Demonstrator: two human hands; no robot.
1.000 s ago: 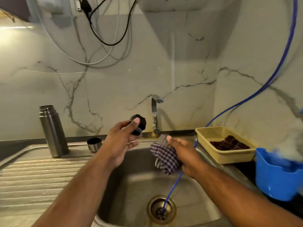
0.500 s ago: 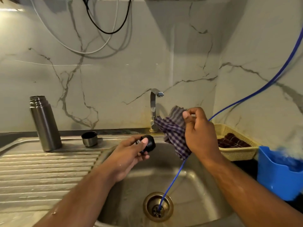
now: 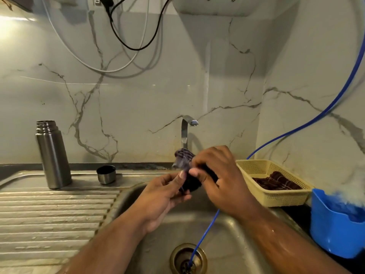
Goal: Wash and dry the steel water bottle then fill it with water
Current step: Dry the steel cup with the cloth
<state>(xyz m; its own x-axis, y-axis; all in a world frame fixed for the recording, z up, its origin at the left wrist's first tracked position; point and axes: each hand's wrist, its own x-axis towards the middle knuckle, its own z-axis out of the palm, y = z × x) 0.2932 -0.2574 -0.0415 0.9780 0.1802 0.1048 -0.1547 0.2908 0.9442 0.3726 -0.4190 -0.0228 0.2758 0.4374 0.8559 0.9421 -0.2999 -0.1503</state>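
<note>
The steel water bottle stands upright and uncapped on the sink's draining board at the left. Its steel cup sits mouth up just right of it. Over the sink basin my left hand grips the black bottle cap from the left. My right hand presses a purple checked cloth against the cap, fingers curled round both. Most of the cap is hidden between the hands.
A steel tap rises behind my hands. A blue hose runs from the upper right down into the drain. A yellow basket with a dark cloth and a blue tub stand at the right.
My hands have come together: the right hand brought the checked cloth down onto the cap that the left hand raised. The bottle and cup stayed put.
</note>
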